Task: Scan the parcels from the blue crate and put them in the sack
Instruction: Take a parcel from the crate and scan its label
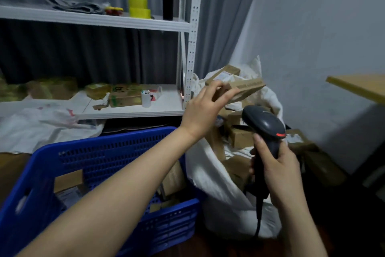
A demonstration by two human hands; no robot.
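My left hand [205,106] grips one end of a flat brown cardboard parcel [245,88] and holds it over the open white sack [220,192]. Several brown parcels [241,138] lie inside the sack. My right hand [277,167] grips the handle of a dark grey barcode scanner [264,125], its head pointing up and left below the held parcel. The blue perforated crate [116,152] stands at lower left under my left forearm, with a few cardboard parcels [173,179] in it.
A white metal shelf rack [133,111] stands behind the crate with boxes, a white cup and yellow tape rolls on it. A white bag [41,121] drapes off the lower shelf. A wooden tabletop corner [362,87] juts in at right. Grey curtains hang behind.
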